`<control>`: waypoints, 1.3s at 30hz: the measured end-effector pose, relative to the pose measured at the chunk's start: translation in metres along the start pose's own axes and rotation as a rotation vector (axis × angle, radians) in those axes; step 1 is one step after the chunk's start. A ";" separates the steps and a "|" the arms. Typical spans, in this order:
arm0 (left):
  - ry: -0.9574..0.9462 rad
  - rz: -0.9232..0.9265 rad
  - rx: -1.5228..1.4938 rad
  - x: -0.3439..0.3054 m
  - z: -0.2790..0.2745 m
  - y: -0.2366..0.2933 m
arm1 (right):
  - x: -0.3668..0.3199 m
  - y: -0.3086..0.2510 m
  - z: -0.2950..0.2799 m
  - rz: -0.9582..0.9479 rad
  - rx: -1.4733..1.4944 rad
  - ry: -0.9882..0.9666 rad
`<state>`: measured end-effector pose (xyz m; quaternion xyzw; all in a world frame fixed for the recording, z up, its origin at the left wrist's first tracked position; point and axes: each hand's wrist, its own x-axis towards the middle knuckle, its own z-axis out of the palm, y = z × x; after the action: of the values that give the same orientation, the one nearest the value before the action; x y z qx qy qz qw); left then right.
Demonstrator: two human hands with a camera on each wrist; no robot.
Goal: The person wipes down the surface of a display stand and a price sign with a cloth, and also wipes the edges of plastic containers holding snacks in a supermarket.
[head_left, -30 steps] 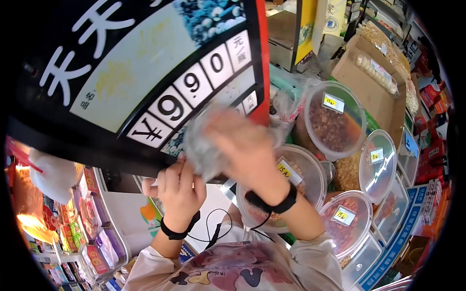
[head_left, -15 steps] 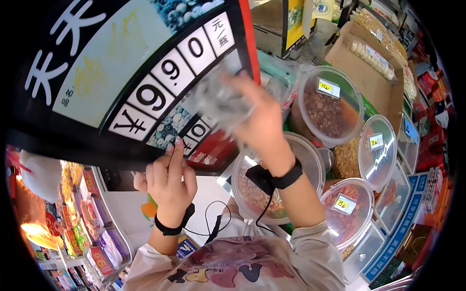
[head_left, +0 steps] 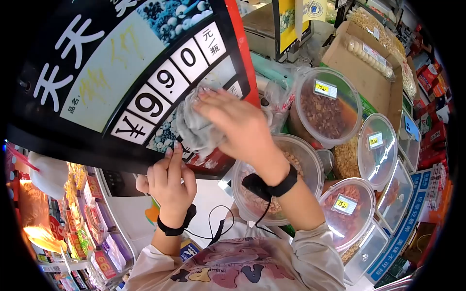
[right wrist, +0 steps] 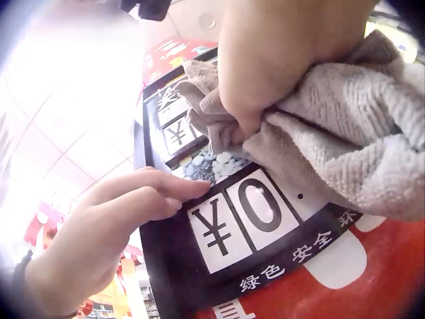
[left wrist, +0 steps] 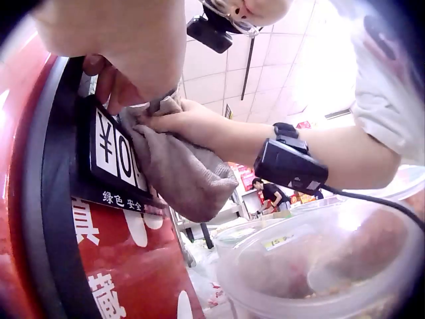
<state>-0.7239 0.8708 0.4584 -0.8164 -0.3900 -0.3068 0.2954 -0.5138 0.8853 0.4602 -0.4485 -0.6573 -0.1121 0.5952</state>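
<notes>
A large black-framed price sign leans across the upper left of the head view, with number cards and Chinese lettering. My right hand presses a bunched grey cloth flat against the sign's lower rows. In the right wrist view, that hand's thumb is tucked into the folds of the ribbed cloth. My left hand rests with extended fingertips on the sign's lower edge, beside the small yuan card. The cloth hides part of the lower price row.
Clear lidded tubs of dried food with price tags stand close on the right, one tub below my right forearm. Behind them lies a cardboard box of packets. Shelves of packaged goods line the lower left. A cable hangs between my wrists.
My right hand swept the cloth up and right across the sign, uncovering the lower row, then came back down left over it. My left hand stays at the sign's edge.
</notes>
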 end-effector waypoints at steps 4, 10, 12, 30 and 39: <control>-0.006 -0.010 0.004 0.000 0.000 0.001 | 0.003 0.014 -0.013 0.544 0.108 0.007; -0.008 -0.001 -0.025 0.002 -0.003 0.000 | 0.000 -0.004 -0.002 -0.022 0.033 -0.026; -0.020 -0.020 -0.032 0.003 -0.006 0.002 | -0.003 0.010 -0.001 0.062 0.135 0.007; -0.007 -0.098 -0.441 -0.007 -0.036 0.004 | -0.035 -0.038 -0.064 0.428 0.299 0.223; 0.154 -0.190 -0.397 -0.031 -0.036 -0.006 | -0.067 -0.051 -0.070 0.498 0.246 0.164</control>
<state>-0.7545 0.8337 0.4598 -0.7924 -0.3732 -0.4654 0.1276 -0.5100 0.7779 0.4391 -0.5101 -0.4850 0.0822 0.7055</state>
